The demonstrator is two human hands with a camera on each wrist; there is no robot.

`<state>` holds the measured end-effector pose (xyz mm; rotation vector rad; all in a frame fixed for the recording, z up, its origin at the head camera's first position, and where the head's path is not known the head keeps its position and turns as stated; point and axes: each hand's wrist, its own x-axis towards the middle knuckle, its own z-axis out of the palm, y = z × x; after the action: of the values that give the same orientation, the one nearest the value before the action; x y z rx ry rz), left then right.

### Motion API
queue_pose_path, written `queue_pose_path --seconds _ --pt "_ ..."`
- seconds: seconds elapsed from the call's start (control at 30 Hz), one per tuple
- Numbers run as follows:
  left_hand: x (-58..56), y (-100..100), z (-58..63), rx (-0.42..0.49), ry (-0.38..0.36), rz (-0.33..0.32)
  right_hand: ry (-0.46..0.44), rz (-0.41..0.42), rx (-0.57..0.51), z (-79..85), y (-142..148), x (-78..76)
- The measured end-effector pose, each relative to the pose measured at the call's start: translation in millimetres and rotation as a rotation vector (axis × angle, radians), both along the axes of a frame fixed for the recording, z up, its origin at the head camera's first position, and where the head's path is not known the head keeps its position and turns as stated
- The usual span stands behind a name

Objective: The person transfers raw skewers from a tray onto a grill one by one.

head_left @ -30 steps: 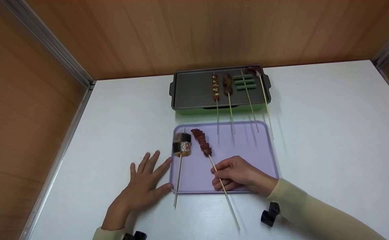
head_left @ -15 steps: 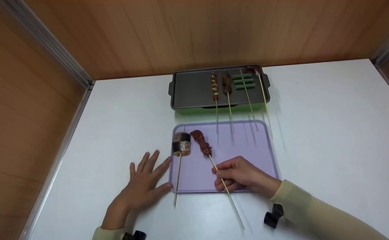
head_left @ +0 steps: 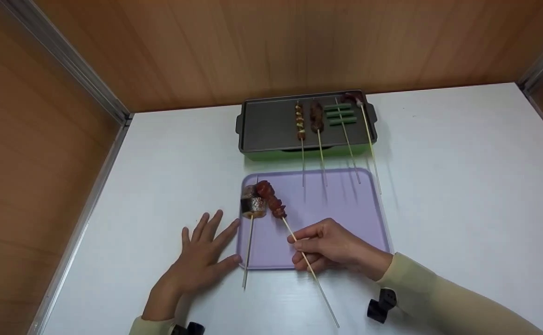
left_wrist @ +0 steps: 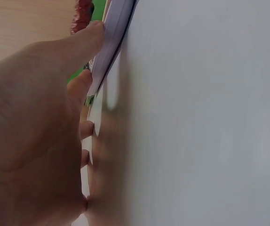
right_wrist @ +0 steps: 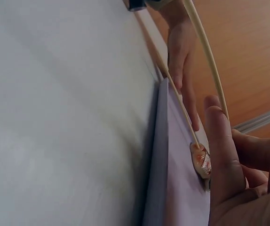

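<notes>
My right hand [head_left: 325,246] pinches the bare stick of a reddish-brown meat skewer [head_left: 271,200] over the purple tray [head_left: 336,209]. The meat end points up and left and overlaps a thick skewer of dark-skinned rolls [head_left: 253,207] in the head view. That thicker skewer lies along the tray's left side, its stick reaching past the front edge. Fingers spread, my left hand [head_left: 201,260] rests on the white table with thumb and forefinger at the tray's left rim. In the right wrist view, the held stick [right_wrist: 208,52] rises from between the fingers.
Behind the tray stands a green-sided grill with a dark plate [head_left: 267,125]. On its right half lie several skewers, one with green pieces [head_left: 341,114] and one with a dark red curled piece [head_left: 353,97]; their sticks overhang the front. Wooden panels [head_left: 206,51] border the table.
My right hand has shifted slightly left, and the meat end has swung left from beside the roll skewer to overlapping it. My left hand has stayed put.
</notes>
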<state>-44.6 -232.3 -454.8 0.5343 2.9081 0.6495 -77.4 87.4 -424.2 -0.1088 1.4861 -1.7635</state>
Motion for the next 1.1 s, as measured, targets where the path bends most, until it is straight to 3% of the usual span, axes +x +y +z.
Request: queue_pose_path --seconds 0.13,0.27,0.57,0.77,1.1 --pt "-0.9 0 0.0 -0.010 0.005 -0.002 -0.006 0.001 -0.031 8.9 -5 -2.4" --pt "-1.6 -1 -0.2 -0.014 0.006 -0.001 0.047 0.018 -0.017 18.3 -8 -8.1" --pt "-2.2 -1 -0.6 -0.022 0.010 0.002 0.144 -0.016 0.035 36.3 -18 -33.3" --pt "-2.2 -1 -0.1 -0.042 0.009 0.010 0.101 -0.106 0.036 44.4 -24 -53.6" --pt "-0.9 -1 0.5 0.004 0.002 0.002 0.014 -0.248 0.036 52.4 -27 -92.3"
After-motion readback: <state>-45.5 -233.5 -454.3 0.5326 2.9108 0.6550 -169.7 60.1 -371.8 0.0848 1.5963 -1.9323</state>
